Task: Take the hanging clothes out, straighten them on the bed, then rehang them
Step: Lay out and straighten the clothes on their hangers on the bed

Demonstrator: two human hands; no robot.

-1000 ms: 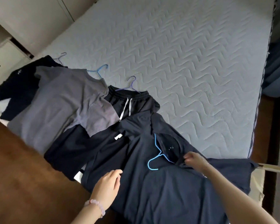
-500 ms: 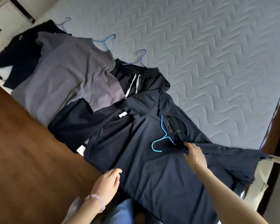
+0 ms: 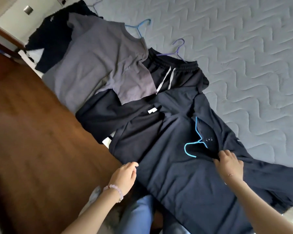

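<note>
A dark navy shirt (image 3: 179, 168) lies spread on the near edge of the bed (image 3: 243, 56), its lower part hanging toward me. A bright blue hanger (image 3: 195, 141) pokes out of its neck opening. My right hand (image 3: 228, 163) pinches the shirt's fabric just below the neck. My left hand (image 3: 123, 177), with a bead bracelet at the wrist, holds the shirt's left side edge. Further left lie black drawstring shorts (image 3: 178, 75) on a purple hanger (image 3: 178, 49), a grey T-shirt (image 3: 98, 61) on a blue hanger (image 3: 140, 26), and another dark garment (image 3: 51, 36).
A dark wooden floor (image 3: 32, 141) borders the bed on the left. My jeans-clad legs (image 3: 139, 215) stand at the bed's near edge. A pale cupboard front with a metal plate (image 3: 27, 9) is at the top left. The quilted mattress stretches away to the right.
The view has tilted and moved closer to the clothes. My right hand slid slightly down below the shirt's neck, and my left hand stays at the shirt's left edge.
</note>
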